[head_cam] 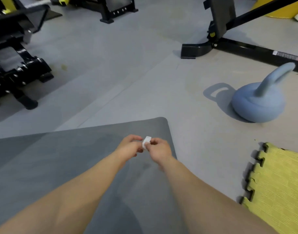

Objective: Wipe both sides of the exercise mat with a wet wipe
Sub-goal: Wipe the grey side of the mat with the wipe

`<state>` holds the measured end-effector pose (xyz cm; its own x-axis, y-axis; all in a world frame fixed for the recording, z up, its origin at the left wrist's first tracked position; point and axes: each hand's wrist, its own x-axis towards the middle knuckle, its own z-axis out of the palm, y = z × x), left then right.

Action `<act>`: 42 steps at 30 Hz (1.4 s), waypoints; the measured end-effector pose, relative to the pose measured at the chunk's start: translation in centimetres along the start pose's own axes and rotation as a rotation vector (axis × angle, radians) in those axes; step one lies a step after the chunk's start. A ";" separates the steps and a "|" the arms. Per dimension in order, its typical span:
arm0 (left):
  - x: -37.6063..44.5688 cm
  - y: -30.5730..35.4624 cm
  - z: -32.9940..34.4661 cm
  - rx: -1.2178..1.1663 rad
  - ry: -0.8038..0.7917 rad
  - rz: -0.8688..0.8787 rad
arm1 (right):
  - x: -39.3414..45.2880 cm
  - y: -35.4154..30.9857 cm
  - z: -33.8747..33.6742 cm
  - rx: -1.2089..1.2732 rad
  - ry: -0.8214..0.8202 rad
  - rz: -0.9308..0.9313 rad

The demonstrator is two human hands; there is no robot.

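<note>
A grey exercise mat [63,159] lies flat on the gym floor and fills the lower left of the view, its rounded far corner near the middle. Above that corner both my hands meet around a small folded white wet wipe [147,140]. My left hand [130,146] pinches the wipe's left edge with curled fingers. My right hand [159,150] pinches its right edge between thumb and fingers. Most of the wipe is hidden by my fingertips. Neither hand touches the mat.
A light blue kettlebell [259,103] stands on the floor to the right. A yellow interlocking foam tile [278,188] lies at the lower right. Black bench frames [18,68] stand at the left, and a black machine base [229,46] at the upper right.
</note>
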<state>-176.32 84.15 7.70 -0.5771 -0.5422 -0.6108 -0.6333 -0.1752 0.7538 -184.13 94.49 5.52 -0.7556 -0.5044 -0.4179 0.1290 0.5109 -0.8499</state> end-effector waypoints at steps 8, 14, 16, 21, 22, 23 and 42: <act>5.7 -2.6 1.6 0.087 0.021 0.040 | -1.4 1.7 -5.6 -0.332 0.137 0.068; 7.2 -3.0 -1.7 0.460 -0.094 0.084 | -2.7 -3.8 -5.9 -0.720 0.075 0.041; 6.7 -2.7 -3.3 0.554 -0.173 0.121 | -3.2 -5.2 -4.8 -0.794 0.064 0.040; 6.5 -2.0 -6.5 0.676 -0.191 0.197 | -3.5 -6.5 -1.1 -0.894 -0.005 0.024; 6.5 -2.2 -6.9 0.692 -0.197 0.214 | -3.1 -6.4 -0.6 -0.900 -0.011 0.018; 6.5 -2.5 -7.2 0.709 -0.209 0.238 | -2.5 -6.1 -0.1 -0.922 -0.019 0.011; 25.5 -9.6 -7.6 1.081 0.169 0.501 | 20.6 2.8 7.6 -1.150 -0.029 -0.352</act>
<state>-181.06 65.76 -13.27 -0.8590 -0.4682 -0.2071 -0.5096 0.8214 0.2563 -194.47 80.25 -7.87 -0.6177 -0.7490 -0.2399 -0.7410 0.6564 -0.1417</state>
